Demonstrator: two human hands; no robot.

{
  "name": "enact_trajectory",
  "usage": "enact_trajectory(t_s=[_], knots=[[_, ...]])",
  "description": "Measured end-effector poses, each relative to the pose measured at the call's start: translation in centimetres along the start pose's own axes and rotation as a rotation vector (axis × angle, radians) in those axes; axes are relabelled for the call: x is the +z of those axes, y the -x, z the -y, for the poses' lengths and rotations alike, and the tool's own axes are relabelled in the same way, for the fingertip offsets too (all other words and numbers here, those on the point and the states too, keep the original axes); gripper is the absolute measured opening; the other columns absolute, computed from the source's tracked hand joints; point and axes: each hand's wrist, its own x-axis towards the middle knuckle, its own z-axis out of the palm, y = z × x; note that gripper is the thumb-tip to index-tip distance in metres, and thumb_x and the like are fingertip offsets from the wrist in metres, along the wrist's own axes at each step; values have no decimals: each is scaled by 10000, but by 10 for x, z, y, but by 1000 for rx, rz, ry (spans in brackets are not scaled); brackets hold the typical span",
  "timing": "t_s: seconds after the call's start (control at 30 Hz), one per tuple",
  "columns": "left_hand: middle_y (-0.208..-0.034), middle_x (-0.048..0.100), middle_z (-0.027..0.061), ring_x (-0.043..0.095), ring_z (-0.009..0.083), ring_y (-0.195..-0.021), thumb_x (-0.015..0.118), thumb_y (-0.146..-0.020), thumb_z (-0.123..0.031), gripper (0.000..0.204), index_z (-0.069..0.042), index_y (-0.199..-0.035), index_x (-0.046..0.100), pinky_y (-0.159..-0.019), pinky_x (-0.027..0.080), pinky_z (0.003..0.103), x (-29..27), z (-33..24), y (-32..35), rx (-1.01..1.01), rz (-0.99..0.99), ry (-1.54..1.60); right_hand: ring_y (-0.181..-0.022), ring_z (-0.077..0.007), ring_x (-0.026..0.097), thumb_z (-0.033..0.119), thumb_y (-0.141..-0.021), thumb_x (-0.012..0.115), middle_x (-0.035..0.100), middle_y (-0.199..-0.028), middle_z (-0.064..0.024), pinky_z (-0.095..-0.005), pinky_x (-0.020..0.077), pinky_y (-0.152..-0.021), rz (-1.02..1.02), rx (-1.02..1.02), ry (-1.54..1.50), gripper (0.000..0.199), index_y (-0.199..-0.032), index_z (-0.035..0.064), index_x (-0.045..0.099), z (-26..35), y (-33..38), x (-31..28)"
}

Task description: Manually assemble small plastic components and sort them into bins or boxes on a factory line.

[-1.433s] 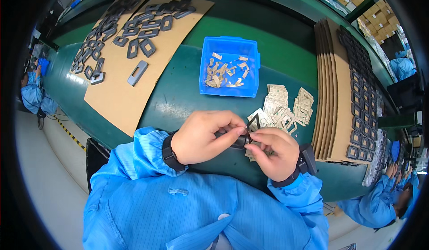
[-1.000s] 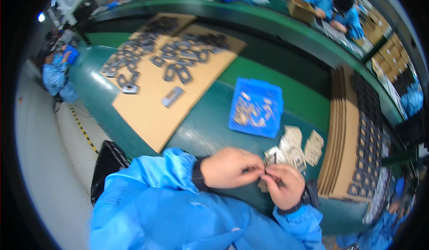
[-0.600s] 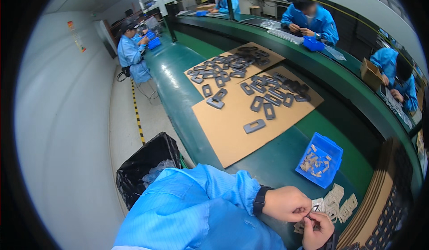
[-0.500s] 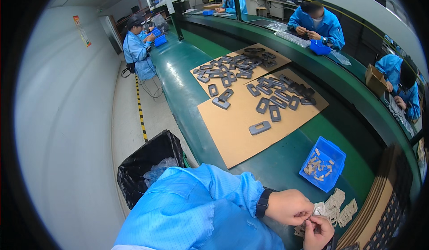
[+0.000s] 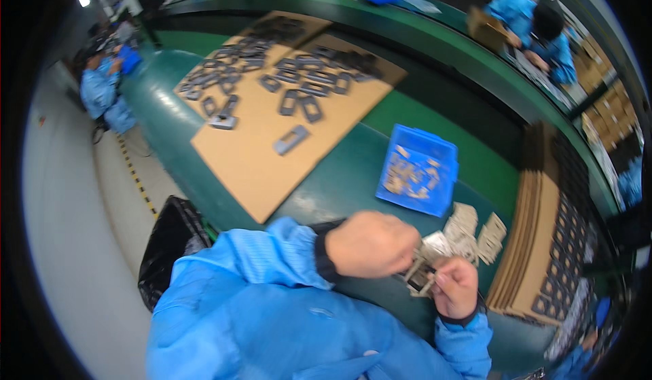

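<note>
My left hand (image 5: pixel 373 245) is curled, back uppermost, over the green worktable, its fingertips hidden and smeared by motion. Close by on its right, my right hand (image 5: pixel 456 286) has thumb and fingers pinched together on something too small and blurred to name. Beneath and beyond both hands lie pale beige flat pieces with cut-outs (image 5: pixel 462 227), some stacked or overlapping. Just behind those pieces stands a blue plastic bin (image 5: pixel 443 176), holding several small tan bits (image 5: pixel 407 176).
Many dark grey rectangular frames (image 5: pixel 312 108) lie on cardboard sheets (image 5: pixel 248 176) to the far left. At right stand upright cardboard layers (image 5: pixel 523 244) beside a black perforated panel (image 5: pixel 564 244). A black-lined bin (image 5: pixel 166 244) is at left. Co-workers in blue (image 5: pixel 536 33) sit across the table.
The view has swung right, shifting the table and bin leftward in the picture. My hands, close together before, are now slightly apart, with more of the right forearm showing.
</note>
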Motion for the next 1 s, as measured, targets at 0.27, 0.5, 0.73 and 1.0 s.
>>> enact_trajectory(t_s=[0.27,0.5,0.73,1.0], knots=[[-674,663,74,652,245,-598,748,-771,-66,113,-78,-863,684,-545,512,357,-13,30,-22,-219,-167,-290,-859,-130,633,-75,-888,655,670,-982,-130,-251,501,-767,64,2,-36,97,-972,-30,636,-2,-4,-5],[-780,712,98,678,244,-656,736,-789,-72,124,-50,-909,717,-593,537,336,-10,34,-20,-188,-177,-283,-895,-117,648,-61,-912,646,681,-1005,-112,-249,512,-794,35,23,66,89,-994,-27,637,-1,-1,-5],[-946,699,93,682,248,-777,750,-816,-139,249,-44,-1043,713,-677,556,347,-9,-1,-13,-75,217,342,-873,-92,641,-98,-888,651,686,-1007,-112,-210,499,-749,-63,-165,272,128,-994,-25,649,4,0,9],[-900,664,32,657,211,-807,771,-800,-64,204,-91,-1001,752,-671,521,332,-4,7,-9,77,109,465,-1141,-276,643,-70,-903,642,636,-1235,-213,-377,517,-988,87,-250,293,234,-1136,-52,645,10,-5,3]])
